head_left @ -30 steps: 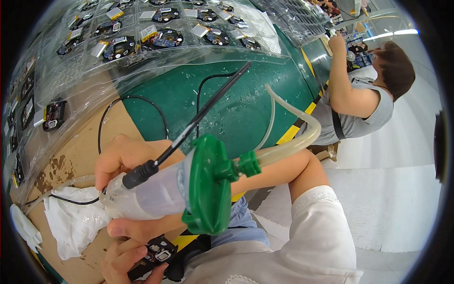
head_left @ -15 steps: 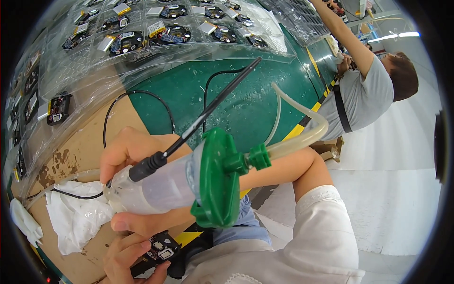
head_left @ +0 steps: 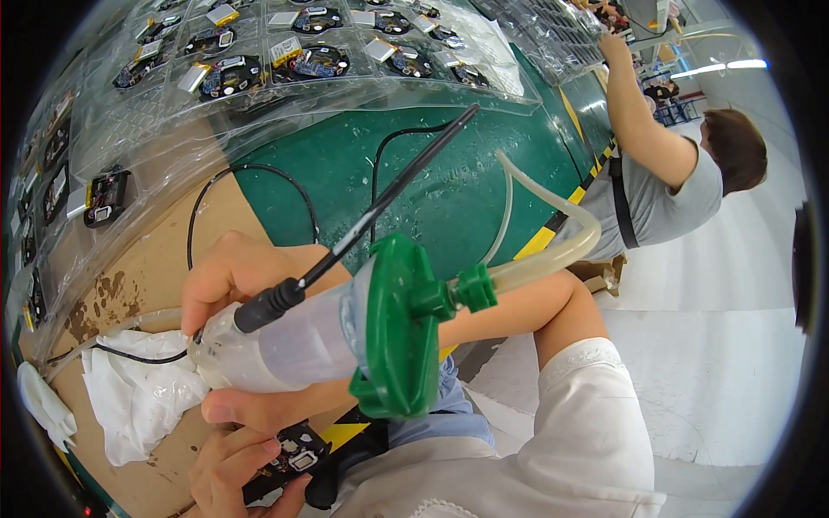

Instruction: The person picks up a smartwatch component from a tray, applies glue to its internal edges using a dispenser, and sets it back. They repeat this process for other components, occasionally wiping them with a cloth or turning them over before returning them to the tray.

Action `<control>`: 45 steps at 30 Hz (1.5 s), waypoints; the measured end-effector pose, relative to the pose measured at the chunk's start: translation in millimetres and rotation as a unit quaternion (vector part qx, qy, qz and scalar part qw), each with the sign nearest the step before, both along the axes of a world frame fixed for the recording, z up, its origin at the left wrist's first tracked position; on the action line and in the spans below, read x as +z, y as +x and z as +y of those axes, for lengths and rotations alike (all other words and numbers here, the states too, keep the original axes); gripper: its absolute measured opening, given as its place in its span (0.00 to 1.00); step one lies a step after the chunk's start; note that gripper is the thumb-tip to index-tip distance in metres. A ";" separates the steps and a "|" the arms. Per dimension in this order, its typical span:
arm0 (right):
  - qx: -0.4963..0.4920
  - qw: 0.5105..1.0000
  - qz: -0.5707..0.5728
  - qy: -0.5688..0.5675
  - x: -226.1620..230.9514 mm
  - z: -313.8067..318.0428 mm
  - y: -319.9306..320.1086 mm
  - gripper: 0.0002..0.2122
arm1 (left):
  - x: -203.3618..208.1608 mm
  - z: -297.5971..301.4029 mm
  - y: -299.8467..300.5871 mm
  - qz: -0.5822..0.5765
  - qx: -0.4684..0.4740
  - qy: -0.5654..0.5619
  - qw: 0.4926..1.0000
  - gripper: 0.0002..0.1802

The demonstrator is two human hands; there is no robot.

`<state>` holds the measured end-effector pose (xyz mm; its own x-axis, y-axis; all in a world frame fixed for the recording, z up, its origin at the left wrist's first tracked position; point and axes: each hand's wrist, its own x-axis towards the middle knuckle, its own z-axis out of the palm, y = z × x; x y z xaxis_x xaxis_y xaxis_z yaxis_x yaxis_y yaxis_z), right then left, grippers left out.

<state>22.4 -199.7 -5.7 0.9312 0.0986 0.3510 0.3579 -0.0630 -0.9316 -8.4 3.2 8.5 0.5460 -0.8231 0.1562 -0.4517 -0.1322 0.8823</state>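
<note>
My right hand (head_left: 246, 272) is wrapped round a clear dispensing syringe (head_left: 315, 345), its thumb below the barrel. A green cap (head_left: 400, 332) closes the syringe's wide end, with a pale hose (head_left: 553, 252) running from it. A black cable (head_left: 393, 190) with a thick sleeve lies along the barrel near my fingers. Lower down, my left hand (head_left: 226, 476) grips a small black electronic module (head_left: 300, 451) with its circuit parts showing. The syringe's tip is hidden behind my right hand, so I cannot tell whether it touches the module.
Clear plastic trays (head_left: 250, 104) hold several round black boards with silver battery packs. A crumpled white cloth (head_left: 142, 401) lies on the brown board (head_left: 142, 259), and a black wire crosses it. Across the green mat (head_left: 345, 147), a co-worker (head_left: 661, 198) in grey reaches toward stacked trays.
The co-worker's raised arm has come down to the stacked trays. My hands, the syringe and the module have hardly moved.
</note>
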 end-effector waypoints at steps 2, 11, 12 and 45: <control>0.012 1.000 0.022 0.007 -2.1 0.9 0.8 0.16 | 0.1 -0.1 0.1 0.001 0.000 0.000 1.000 0.30; -0.002 0.997 -0.020 0.068 -8.3 4.2 3.3 0.17 | 2.4 -0.9 -0.4 -0.020 0.011 0.008 1.000 0.27; -0.015 0.998 -0.045 0.041 -9.0 3.3 4.8 0.16 | 3.0 -1.8 0.5 -0.028 0.009 0.007 1.000 0.27; 0.134 0.985 0.083 -0.070 11.5 -17.0 2.7 0.26 | -13.1 -2.2 -0.5 -0.008 0.113 -0.095 0.989 0.25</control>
<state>25.1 -216.7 5.8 0.9083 0.3857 0.1621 0.2234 -0.1196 -0.9674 -8.9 1.0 -4.5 0.7083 -0.6355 0.3074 -0.4442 -0.0629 0.8937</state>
